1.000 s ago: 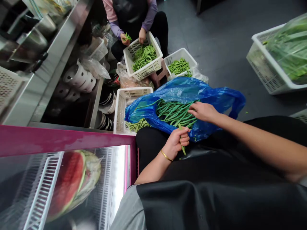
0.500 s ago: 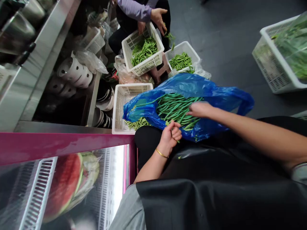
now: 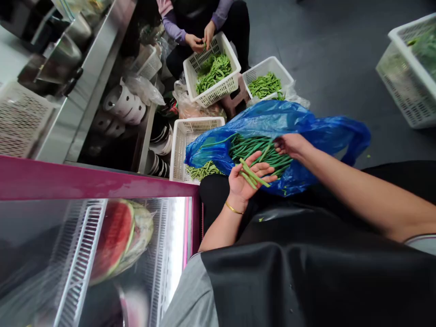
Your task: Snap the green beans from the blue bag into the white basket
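"Dark, smooth floor (image 3: 323, 59) at the top and upper right. Where are the beans?"

"Long green beans (image 3: 260, 147), slim and matt, lie bunched just right of the frame's centre, inside a crinkled, glossy blue plastic bag (image 3: 272, 113)."

"And the hands?"

"The left hand (image 3: 242, 184) has its grip spread open, palm up, short bean pieces (image 3: 254, 175) lying across palm and fingers. The right hand (image 3: 291, 145) is at the beans' right side, fingers curled; I can't tell whether it pinches one."

"What's around the bag?"

"A white slotted basket (image 3: 176, 150) on its left, partly covered by it, with paler pieces (image 3: 204, 170) at the bottom. Above, a tilted basket (image 3: 218, 91) of cut beans, before a person (image 3: 235, 36) in purple sleeves; a smaller one (image 3: 288, 77) stands to its right."

"Any open room?"

"Floor, between that smaller basket and the crate (image 3: 402, 91) at the right edge. Lower left, a pink-framed glass case (image 3: 163, 191) borders the left forearm."

"Hard to make out?"

"The crate is cut off, the person's head is out of frame, and the bag's folds hide some bean ends."
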Available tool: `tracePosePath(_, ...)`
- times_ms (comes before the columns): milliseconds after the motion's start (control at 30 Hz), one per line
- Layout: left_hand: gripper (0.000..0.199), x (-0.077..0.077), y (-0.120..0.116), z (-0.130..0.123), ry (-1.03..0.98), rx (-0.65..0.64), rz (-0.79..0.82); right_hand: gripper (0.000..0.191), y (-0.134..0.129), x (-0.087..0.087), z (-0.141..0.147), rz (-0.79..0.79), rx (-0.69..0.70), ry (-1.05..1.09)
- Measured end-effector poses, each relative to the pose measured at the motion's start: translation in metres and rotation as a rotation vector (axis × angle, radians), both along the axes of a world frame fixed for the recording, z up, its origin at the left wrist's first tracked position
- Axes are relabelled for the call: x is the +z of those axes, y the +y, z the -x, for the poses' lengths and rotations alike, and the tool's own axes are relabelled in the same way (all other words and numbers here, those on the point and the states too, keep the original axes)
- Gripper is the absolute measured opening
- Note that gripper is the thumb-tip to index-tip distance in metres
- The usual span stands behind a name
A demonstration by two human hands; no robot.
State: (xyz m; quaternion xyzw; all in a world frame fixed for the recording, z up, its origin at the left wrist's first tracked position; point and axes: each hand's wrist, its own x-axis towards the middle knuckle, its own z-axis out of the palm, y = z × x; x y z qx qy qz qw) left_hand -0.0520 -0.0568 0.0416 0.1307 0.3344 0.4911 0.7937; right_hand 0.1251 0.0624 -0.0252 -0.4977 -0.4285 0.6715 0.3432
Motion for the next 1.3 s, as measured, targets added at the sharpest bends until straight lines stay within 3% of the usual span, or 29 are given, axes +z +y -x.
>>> tracePosePath(100,0.044,-0.008,0.001,0.001,0.062,-0.046,-0.015,0.030,-0.019,0.024,-0.011,0.140,0.113,0.052)
tracePosePath(167,0.034,-0.018,0.002,-0.003,0.204,-0.084,-0.013,0.032,-0.037,0.032,-0.010,0.191,0.156,0.058)
tracePosePath(267,0.033,-0.031,0.001,-0.016,0.416,-0.148,-0.021,0.039,-0.058,0.035,0.002,0.125,0.172,-0.066)
tracePosePath(367,0.039,-0.036,0.001,-0.025,0.457,-0.160,-0.021,0.039,-0.068,0.037,0.006,-0.050,0.180,-0.254)
tracePosePath(467,0.039,-0.035,0.002,-0.026,0.480,-0.046,-0.022,0.036,-0.078,0.046,-0.007,-0.258,0.187,-0.449)
tracePosePath(600,0.036,-0.035,0.002,-0.027,0.516,0.071,-0.051,0.037,-0.102,0.050,-0.021,-0.503,0.455,-0.800)
tracePosePath(667,0.036,-0.036,0.002,-0.030,0.497,0.117,-0.035,0.039,-0.114,0.046,-0.019,-0.624,0.521,-0.892)
tracePosePath(733,0.035,-0.035,0.002,-0.032,0.433,0.146,0.014,0.039,-0.125,0.045,-0.016,-0.819,0.536,-0.854)
tracePosePath(833,0.032,-0.028,-0.001,-0.035,0.311,0.092,0.072,0.037,-0.135,0.053,-0.018,-1.042,0.579,-0.610)
tracePosePath(900,0.029,-0.020,-0.005,-0.037,0.251,0.078,0.047,0.034,-0.136,0.062,-0.026,-0.963,0.466,-0.467)
tracePosePath(1033,0.025,0.000,-0.011,-0.037,0.180,0.267,-0.059,0.039,-0.121,0.062,-0.054,-0.431,-0.251,-0.254)
tracePosePath(1067,0.025,0.004,-0.012,-0.036,0.182,0.293,-0.073,0.041,-0.117,0.058,-0.061,-0.319,-0.339,-0.232)
tracePosePath(1100,0.025,0.007,-0.012,-0.034,0.190,0.287,-0.081,0.041,-0.113,0.053,-0.068,-0.245,-0.322,-0.239)
tracePosePath(1233,0.028,0.004,-0.015,-0.030,0.221,0.051,-0.091,0.031,-0.103,0.048,-0.076,-0.169,0.218,-0.335)
tracePosePath(1300,0.030,-0.001,-0.018,-0.031,0.209,-0.097,-0.105,0.040,-0.094,0.061,-0.069,-0.148,0.239,-0.214)
